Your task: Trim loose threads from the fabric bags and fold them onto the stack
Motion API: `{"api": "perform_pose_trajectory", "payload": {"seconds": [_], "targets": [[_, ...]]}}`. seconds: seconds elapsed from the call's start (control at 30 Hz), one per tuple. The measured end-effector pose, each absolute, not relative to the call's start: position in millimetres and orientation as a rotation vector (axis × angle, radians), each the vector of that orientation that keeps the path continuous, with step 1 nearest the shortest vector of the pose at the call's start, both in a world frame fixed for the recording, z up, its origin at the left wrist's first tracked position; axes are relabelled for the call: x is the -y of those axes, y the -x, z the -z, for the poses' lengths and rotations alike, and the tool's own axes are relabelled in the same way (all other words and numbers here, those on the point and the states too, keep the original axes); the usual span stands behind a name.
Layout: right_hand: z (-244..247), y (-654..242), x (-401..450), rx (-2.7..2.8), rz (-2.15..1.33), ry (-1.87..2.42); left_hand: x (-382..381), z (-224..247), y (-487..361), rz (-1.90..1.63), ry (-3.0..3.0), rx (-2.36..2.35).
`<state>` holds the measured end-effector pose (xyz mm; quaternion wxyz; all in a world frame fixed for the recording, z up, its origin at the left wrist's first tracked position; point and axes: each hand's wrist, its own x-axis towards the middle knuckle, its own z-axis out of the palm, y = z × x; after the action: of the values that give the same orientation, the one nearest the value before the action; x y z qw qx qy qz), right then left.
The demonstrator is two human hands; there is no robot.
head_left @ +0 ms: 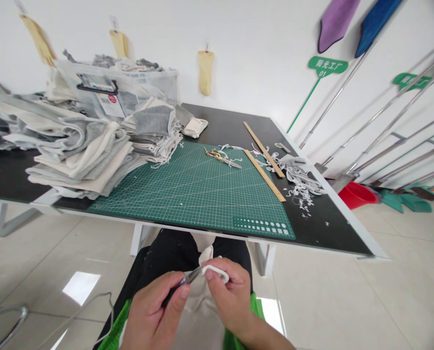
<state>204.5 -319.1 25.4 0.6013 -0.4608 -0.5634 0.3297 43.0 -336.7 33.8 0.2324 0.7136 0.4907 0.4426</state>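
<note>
Over the lap, my left hand (156, 308) grips a small tool (176, 288) with a dark handle and a metal tip. The tip points right and touches a strip of white fabric (219, 272). My right hand (229, 291) pinches this fabric between thumb and fingers, and the strip curls in a loop over the fingertips. More pale cloth (198, 316) hangs down between the hands and lies across the lap. What the tool's tip does inside the fabric is too small to make out.
A green cutting mat (202, 194) on the black table carries gold-handled scissors (222, 158) and a wooden ruler (264, 176). Folded cloth stacks (81, 160) and a clear bin (129, 90) stand left. Fabric scraps (299, 175) lie right, beyond which is a red bucket (357, 194).
</note>
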Motion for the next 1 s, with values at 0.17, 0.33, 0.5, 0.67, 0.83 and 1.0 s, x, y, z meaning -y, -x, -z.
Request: {"api": "perform_pose_trajectory", "payload": {"seconds": [0.17,0.33,0.5,0.67,0.83,1.0], "targets": [[-25.6,-204.6,319.1,1.302,-0.763,1.070,336.8,-34.1,-44.0,-1.213,-1.967,-1.370],[-27.2,-205.7,318.5,1.313,-0.761,1.066,338.0,-32.3,-42.2,-1.234,-1.967,-1.412],[-29.8,-204.8,317.8,1.310,-0.748,1.064,338.2,-32.1,-41.2,-1.244,-1.968,-1.387],[-31.5,-203.4,316.8,1.316,-0.752,1.050,336.2,-33.5,-42.0,-1.236,-1.941,-1.366],[-30.4,-203.5,317.5,1.324,-0.751,1.057,336.4,-37.5,-43.2,-1.217,-1.923,-1.363],[-29.0,-204.2,318.2,1.312,-0.751,1.080,337.4,-37.8,-43.5,-1.220,-1.897,-1.374]]}}
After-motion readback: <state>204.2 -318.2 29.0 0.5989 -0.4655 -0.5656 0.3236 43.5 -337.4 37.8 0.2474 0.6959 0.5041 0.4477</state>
